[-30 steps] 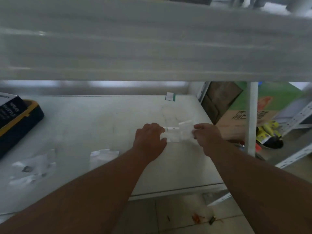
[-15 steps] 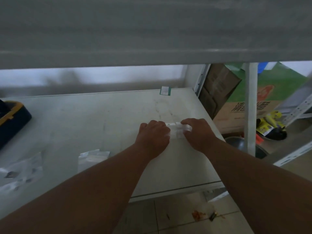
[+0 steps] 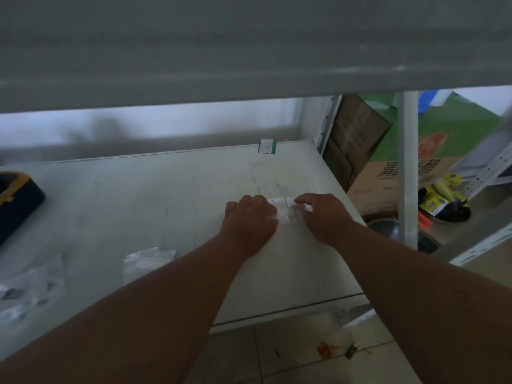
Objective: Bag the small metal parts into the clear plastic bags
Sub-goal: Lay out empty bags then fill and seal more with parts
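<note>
A small clear plastic bag (image 3: 288, 210) lies on the white shelf surface (image 3: 138, 206) near its right side. My left hand (image 3: 249, 220) and my right hand (image 3: 324, 214) sit on either end of it, fingers curled down over the bag, pinching it against the shelf. What is inside the bag is hidden by the fingers. More clear bags (image 3: 148, 259) lie flat at the front middle. A loose heap of clear bags with small dark metal parts (image 3: 30, 286) sits at the front left.
A dark case with a yellow rim (image 3: 16, 200) stands at the far left. An upper shelf (image 3: 249, 45) hangs low overhead. A white upright post (image 3: 407, 167), cardboard boxes (image 3: 388, 173) and a metal bowl (image 3: 388, 228) are to the right.
Both hands lowered the bag onto the shelf and closed in toward each other over it. The camera dipped, so the upper shelf fills more of the view.
</note>
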